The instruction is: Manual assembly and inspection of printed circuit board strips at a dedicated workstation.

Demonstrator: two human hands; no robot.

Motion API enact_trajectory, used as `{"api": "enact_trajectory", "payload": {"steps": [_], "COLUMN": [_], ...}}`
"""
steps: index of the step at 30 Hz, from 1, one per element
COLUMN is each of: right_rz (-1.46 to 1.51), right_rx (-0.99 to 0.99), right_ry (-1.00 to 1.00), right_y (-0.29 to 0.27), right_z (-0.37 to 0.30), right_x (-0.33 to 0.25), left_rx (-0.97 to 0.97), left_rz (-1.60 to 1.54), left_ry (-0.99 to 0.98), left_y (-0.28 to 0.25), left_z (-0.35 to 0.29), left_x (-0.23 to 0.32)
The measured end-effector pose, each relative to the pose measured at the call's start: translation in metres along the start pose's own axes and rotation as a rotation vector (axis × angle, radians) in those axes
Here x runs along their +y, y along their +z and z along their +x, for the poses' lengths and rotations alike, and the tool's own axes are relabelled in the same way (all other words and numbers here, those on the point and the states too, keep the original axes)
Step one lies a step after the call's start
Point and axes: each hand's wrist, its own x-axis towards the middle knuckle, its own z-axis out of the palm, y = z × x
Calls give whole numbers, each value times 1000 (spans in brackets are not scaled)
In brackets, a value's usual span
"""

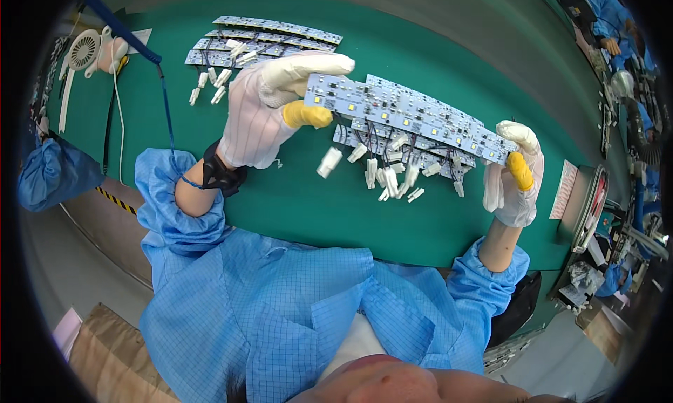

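The left hand and right hand each pinch one end of an LED board spanning between them. Its white connector, dangling near the left hand, could snag the boards underneath if dragged sideways.

You get bright, fairly even light, black corners, a lens-bowed green worktop and a blurred white connector.

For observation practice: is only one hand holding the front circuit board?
No, the left hand holds the circuit board at one end, the right hand at the other.
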Motion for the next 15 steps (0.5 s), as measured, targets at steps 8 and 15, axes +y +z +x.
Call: {"api": "enact_trajectory", "payload": {"steps": [8,15], "right_rz": [144,187], "right_rx": [-107,-139], "right_ry": [11,-7], "right_y": [5,4], "right_z": [0,1], "right_x": [-11,-7], "left_rx": [75,154], "left_rz": [140,249], "left_ry": [2,60], "left_y": [0,-4], "left_z": [-2,-1], "left_x": [-3,-12]}}
